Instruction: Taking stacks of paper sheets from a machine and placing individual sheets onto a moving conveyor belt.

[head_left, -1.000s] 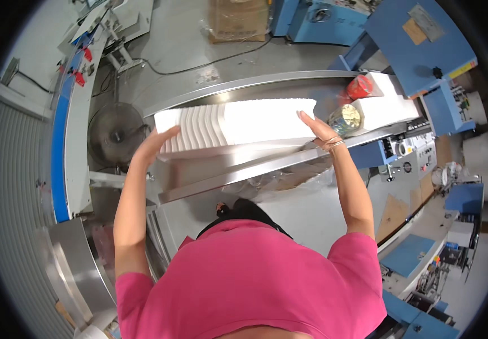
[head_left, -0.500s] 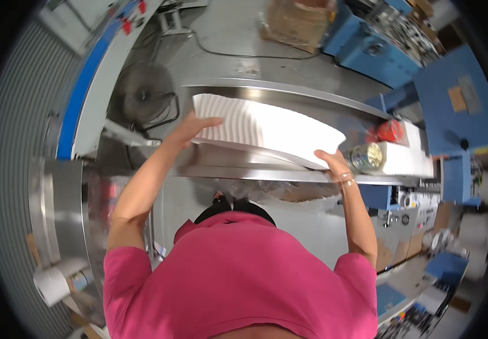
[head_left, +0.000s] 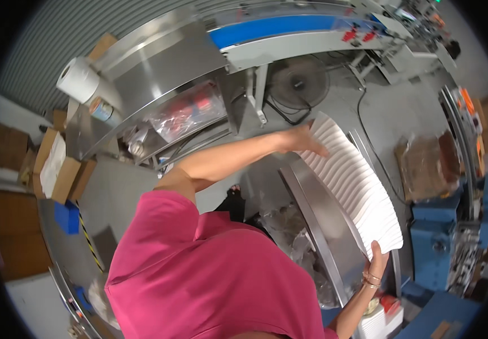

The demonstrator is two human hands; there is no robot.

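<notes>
A long row of thin white sheets point(head_left: 357, 183), packed face to face with a ridged top, is held between my two hands over a steel trough-like table point(head_left: 317, 229). My left hand point(head_left: 306, 140) presses on its far end, the thumb lying over the top. At the near right end my right hand point(head_left: 377, 261) grips it, thumb up and the other fingers hidden beneath or behind. Whether the sheets rest on the steel or hang just above it, I cannot tell.
A steel bench point(head_left: 159, 51) with a white roll point(head_left: 78, 80) stands at the left, beside a blue conveyor belt point(head_left: 278, 29). Behind is a floor fan point(head_left: 299, 85). A cable point(head_left: 362, 121) crosses the floor near a wrapped carton point(head_left: 427, 166). White stacks point(head_left: 372, 326) sit at the lower right.
My view and body have swung left, so the bench and conveyor now show ahead. The row of sheets stays in both hands and now slants down to the right in view.
</notes>
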